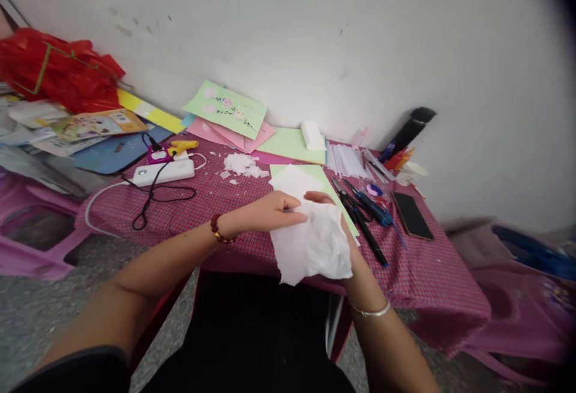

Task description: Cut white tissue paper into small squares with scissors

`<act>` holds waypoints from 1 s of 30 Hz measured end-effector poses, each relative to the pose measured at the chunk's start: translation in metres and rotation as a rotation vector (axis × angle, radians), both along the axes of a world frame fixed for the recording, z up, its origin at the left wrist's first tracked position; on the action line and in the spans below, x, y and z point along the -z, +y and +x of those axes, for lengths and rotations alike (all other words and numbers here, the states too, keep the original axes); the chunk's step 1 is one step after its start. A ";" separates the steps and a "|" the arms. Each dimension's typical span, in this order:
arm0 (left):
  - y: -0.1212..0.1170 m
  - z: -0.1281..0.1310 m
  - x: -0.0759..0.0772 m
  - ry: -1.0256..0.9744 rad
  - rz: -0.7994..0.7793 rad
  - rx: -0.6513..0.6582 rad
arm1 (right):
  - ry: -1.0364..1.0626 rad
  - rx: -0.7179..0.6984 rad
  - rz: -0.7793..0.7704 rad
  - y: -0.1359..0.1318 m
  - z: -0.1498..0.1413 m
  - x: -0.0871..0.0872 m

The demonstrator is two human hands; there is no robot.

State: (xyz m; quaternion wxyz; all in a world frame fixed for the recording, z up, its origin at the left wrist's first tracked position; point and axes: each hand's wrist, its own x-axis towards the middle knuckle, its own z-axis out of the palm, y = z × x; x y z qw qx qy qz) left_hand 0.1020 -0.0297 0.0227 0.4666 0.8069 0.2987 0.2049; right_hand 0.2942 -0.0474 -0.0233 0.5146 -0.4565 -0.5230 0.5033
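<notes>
Checked pink cloth (pixel 450 279) covers the table along a white wall (pixel 382 33). Over its near edge, the person's left hand (pixel 275 212) pinches the upper part of white tissue paper (pixel 317 246); the right hand (pixel 320 197) is mostly behind it, finger state impossible to tell. Far left, a red plastic bag (pixel 27 51) hides any contents; printing on the booklet (pixel 96 125) beside it is illegible.

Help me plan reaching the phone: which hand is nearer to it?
Right. The right hand is left of the phone; the left hand is farther left.
</notes>
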 end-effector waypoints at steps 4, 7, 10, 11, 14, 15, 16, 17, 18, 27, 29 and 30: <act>0.002 0.000 0.002 -0.010 -0.091 -0.070 | -0.006 0.128 0.122 -0.016 0.014 -0.011; 0.001 0.001 0.003 -0.009 -0.072 -0.085 | -0.103 0.059 0.162 -0.026 0.016 -0.016; 0.001 -0.002 0.003 0.013 -0.088 -0.062 | -0.209 0.058 0.125 -0.028 0.012 -0.013; 0.002 -0.004 0.003 0.026 -0.092 -0.057 | -0.195 0.068 0.092 -0.027 0.010 -0.011; 0.004 -0.011 0.005 0.028 -0.087 -0.096 | -0.070 0.065 0.013 -0.025 0.006 -0.004; 0.006 -0.013 0.007 0.014 -0.096 -0.121 | -0.047 0.056 0.010 -0.025 0.005 -0.002; 0.006 -0.015 0.009 -0.009 -0.119 -0.139 | -0.045 0.046 0.021 -0.025 0.004 -0.002; 0.007 -0.016 0.011 -0.038 -0.157 -0.144 | -0.059 0.039 0.040 -0.025 0.004 -0.001; 0.008 -0.016 0.013 -0.068 -0.209 -0.139 | -0.081 0.037 0.062 -0.025 0.003 -0.001; 0.003 -0.008 0.024 -0.130 -0.433 -0.144 | 0.061 0.035 -0.046 -0.028 0.008 0.006; 0.001 -0.006 0.024 -0.105 -0.385 -0.157 | 0.175 0.031 -0.115 -0.029 0.007 0.008; 0.000 -0.005 0.024 -0.089 -0.339 -0.161 | 0.215 0.027 -0.145 -0.030 0.007 0.008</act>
